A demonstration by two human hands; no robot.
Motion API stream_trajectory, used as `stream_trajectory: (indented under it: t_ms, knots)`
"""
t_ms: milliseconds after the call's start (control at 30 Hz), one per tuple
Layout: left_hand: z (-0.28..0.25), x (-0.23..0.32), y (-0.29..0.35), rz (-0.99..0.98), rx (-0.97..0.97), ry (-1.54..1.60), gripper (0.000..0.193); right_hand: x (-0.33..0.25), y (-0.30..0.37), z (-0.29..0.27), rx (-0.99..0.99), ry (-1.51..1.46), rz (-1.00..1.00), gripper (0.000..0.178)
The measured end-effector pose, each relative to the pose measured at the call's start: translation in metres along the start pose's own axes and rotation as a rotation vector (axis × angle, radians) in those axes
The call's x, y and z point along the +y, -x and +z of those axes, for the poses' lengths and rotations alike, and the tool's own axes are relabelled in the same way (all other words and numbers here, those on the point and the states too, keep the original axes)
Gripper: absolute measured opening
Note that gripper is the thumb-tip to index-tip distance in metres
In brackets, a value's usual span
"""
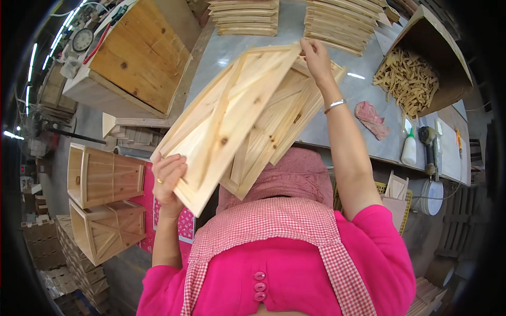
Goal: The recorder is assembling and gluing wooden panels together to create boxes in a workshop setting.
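Observation:
A framed wooden panel (232,121) of pale, knotty boards with a diagonal brace is held tilted in front of me. Its near lower end is gripped by my left hand (169,176), thumb hidden behind it. At the far corner, my right hand (315,59) pinches the panel's edge between bent fingers. Partly covered by it are more wooden panels (279,124) of the same kind, overlapping at the table edge and over my lap. The held panel covers much of their left side, and how they are supported cannot be seen.
Stacks of wooden panels (243,18) stand at the back of the grey table (211,66). To the right are a carton (448,63) of curled tan strips, a pink cloth (372,120) and a glue bottle (409,150). Wooden planter boxes (108,176) are at left.

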State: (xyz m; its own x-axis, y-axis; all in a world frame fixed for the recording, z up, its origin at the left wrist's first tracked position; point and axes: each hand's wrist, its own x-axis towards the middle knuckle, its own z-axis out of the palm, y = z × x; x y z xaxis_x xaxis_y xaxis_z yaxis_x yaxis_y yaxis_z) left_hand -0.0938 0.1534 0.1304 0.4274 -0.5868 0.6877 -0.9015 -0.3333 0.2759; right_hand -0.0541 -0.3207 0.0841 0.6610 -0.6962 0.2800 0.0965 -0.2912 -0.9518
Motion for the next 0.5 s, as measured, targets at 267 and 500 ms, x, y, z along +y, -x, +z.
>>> stream_trajectory:
  t_ms: [267,500]
  knots:
    - [0.011,-0.03,0.054,0.057,-0.524,-0.182,0.051,0.054,0.023,-0.038,0.069,0.64,-0.24,0.04]
    - [0.056,-0.036,0.059,0.22,-0.404,-0.278,0.046,0.059,0.019,-0.03,0.018,0.746,-0.143,0.046]
